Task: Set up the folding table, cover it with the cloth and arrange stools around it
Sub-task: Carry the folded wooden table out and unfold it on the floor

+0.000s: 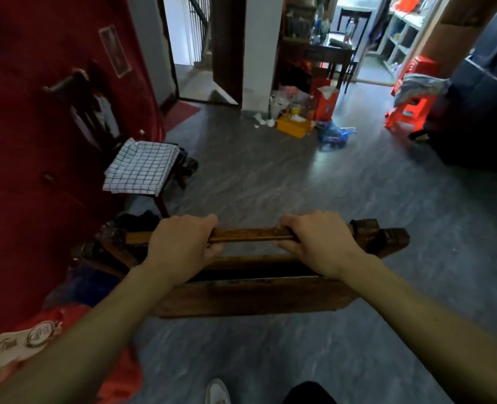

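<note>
Both hands on the folded wooden table [250,290], held low over the grey floor [270,176], frame edge-up, dark plank side toward the body. Left hand [183,243] wrapped over the top wooden rail [251,235], fingers curled over the far side, thumb under. Right hand [317,240] gripping the same rail just beside it, a short bare stretch of rail between the two. Blocky leg ends [387,237] sticking out at the right of the frame, matching ends at the left partly hidden by the left forearm. Checked cloth [142,169] folded, lying on the seat of a dark wooden chair [95,118] against the red wall [22,141], well apart from the table, ahead and to the left. Red plastic stools [407,112] stacked at far right near a dark blue cabinet [480,106], grey fabric draped on top. Clutter of boxes and bags [299,118] at the foot of the white pillar. Open doorway [189,45] beyond. One shoe [218,392] visible at bottom edge.
</note>
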A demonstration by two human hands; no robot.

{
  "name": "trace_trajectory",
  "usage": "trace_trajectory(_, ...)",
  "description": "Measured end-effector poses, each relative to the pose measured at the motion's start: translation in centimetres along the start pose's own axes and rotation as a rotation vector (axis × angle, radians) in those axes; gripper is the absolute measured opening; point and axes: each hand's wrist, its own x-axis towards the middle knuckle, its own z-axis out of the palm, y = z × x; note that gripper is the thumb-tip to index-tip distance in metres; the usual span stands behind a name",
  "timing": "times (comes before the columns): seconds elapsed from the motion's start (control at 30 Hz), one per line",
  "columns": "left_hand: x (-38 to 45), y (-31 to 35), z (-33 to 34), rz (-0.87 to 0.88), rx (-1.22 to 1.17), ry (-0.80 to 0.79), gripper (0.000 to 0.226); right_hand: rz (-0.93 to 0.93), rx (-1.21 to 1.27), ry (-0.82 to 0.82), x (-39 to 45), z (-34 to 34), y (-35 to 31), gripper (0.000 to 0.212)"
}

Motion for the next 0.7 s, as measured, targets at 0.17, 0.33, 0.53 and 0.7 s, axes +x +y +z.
trace_trajectory(0.17,3.6,0.6,2.3,-0.145,0.026,-0.080,0.026,-0.065,0.067,-0.019,4.2,2.3,4.4,0.022)
trace_trajectory(0.33,5.9,2.8,4.5,-0.315,0.077,-0.073,0.029,-0.226,0.150,-0.091,9.1,4.4,9.0,0.024)
trace_trajectory(0.53,6.6,7.4,5.4,-0.556,0.103,-0.068,0.038,-0.513,0.208,-0.118,13.5,5.3,12.9,0.027)
trace_trajectory(0.7,4.9,11.2,6.6,-0.806,0.112,-0.064,0.032,-0.730,0.175,-0.139,15.4,5.6,12.6,0.027)
